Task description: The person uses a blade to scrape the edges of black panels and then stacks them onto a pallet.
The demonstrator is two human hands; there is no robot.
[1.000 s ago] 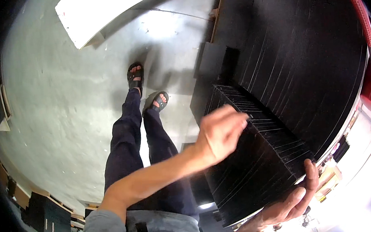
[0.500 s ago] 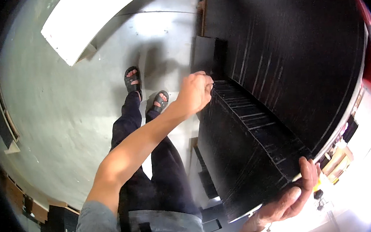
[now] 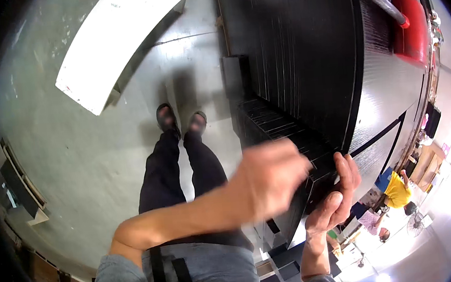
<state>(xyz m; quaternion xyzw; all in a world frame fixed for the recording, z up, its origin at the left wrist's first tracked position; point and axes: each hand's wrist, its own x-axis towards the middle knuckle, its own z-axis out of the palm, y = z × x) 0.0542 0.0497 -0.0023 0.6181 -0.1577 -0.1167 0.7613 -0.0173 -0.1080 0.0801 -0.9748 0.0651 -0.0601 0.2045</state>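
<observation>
A black wooden piece with a narrow top ledge (image 3: 274,118) and visible streaky grain stands against a larger black panel (image 3: 298,55). My left hand (image 3: 273,179) is blurred by motion over the near part of the ledge. Its fingers are curled closed, and anything inside them is hidden. At the ledge's near end, my right hand (image 3: 333,201) has its fingers stretched along the black wood, thumb apart, holding nothing. The left hand and forearm cover part of the piece's near side.
A red mallet (image 3: 409,28) lies on the far right of the black surfaces. A long white board (image 3: 117,49) stands at upper left above the concrete floor (image 3: 79,168). Beyond my right hand are a person in yellow (image 3: 398,190), another person in pink (image 3: 371,225) and a fan (image 3: 415,223).
My left hand has moved from the ledge's far end toward its near end, close to my right hand. My view has shifted, bringing the mallet and people in the background into clearer sight.
</observation>
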